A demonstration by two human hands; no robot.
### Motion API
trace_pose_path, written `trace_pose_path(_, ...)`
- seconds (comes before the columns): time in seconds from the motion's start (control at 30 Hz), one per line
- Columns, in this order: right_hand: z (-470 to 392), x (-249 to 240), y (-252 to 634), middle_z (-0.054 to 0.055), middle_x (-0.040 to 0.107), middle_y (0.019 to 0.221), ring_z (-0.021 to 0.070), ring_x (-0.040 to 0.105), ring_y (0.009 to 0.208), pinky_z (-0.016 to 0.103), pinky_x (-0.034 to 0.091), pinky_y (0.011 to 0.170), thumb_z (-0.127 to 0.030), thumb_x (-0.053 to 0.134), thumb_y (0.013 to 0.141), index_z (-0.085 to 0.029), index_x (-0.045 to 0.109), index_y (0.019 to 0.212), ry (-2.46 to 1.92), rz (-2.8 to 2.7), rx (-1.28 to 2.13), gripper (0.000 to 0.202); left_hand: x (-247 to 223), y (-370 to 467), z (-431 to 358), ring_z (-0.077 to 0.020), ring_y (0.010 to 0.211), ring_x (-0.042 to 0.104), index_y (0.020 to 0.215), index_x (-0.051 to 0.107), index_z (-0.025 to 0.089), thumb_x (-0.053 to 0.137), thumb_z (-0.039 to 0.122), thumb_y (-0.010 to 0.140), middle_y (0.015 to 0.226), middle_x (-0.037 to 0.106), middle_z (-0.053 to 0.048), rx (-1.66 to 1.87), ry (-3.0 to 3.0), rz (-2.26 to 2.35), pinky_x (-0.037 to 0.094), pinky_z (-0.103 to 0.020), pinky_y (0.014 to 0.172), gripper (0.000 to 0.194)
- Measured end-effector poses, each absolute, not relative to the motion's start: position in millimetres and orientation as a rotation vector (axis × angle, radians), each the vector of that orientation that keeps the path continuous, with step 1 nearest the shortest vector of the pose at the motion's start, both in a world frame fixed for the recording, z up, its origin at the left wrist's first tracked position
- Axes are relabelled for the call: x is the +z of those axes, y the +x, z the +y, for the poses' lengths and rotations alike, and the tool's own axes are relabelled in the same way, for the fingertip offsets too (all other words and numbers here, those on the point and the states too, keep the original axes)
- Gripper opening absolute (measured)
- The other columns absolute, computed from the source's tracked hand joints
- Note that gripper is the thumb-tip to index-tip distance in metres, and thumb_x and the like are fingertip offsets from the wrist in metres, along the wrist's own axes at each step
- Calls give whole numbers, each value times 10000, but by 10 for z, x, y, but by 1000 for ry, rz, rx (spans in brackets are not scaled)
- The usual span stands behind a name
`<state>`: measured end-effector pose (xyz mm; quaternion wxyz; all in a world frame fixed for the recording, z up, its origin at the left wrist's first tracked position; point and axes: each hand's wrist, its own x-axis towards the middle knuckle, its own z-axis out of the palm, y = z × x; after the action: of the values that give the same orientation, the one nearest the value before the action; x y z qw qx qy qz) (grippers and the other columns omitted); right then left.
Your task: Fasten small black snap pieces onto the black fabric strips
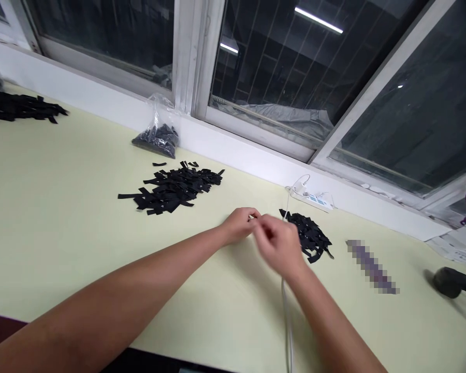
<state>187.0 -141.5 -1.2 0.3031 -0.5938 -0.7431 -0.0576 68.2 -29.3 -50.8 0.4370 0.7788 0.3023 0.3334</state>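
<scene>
My left hand and my right hand meet over the pale yellow table, fingertips touching or nearly so. Both have their fingers curled in a pinch. Whatever lies between them is too small and hidden to make out. Just beyond my right hand is a small heap of black fabric strips, partly covered by that hand. To the left of my hands spreads a larger pile of black strips, with a few loose pieces at its far side.
A clear plastic bag of black pieces stands by the window wall. More black strips lie at far left. A white power strip sits at the back, its cable crossing the table. A blurred-out object and a black item are at right.
</scene>
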Motion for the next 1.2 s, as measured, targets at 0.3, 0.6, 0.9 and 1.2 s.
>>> trace_pose_path(0.3,-1374,-85,2325,23,700,800,163,581,668,283,404,606,-392,607,798,-233,717,885,-1945,-1931,532,212,-518,704,-309,-163,829,646,968,730,204,531,157,821,1002,745,-33,854,1903,851,518,-300,820,252)
trace_pose_path(0.6,-1345,-131,2273,6,699,771,153,570,667,271,397,612,-276,572,801,-219,719,821,-1884,-1923,624,159,-491,702,-323,-161,874,661,1030,704,183,540,74,791,1075,736,-48,883,1885,805,526,-305,860,310)
trace_pose_path(0.9,-1370,-109,2169,33,712,848,171,617,752,270,400,689,-139,486,852,-218,697,858,-1899,-2109,226,225,-493,698,-321,-160,879,657,1031,700,191,541,86,791,1091,731,-41,867,1892,803,517,-308,867,306)
trace_pose_path(1.2,-1272,-233,2221,74,707,926,193,629,836,277,410,738,-118,455,895,-190,695,931,-1954,-2124,39,254,-487,700,-315,-166,856,652,1018,712,189,546,102,787,989,738,-42,854,1904,844,517,-303,822,297)
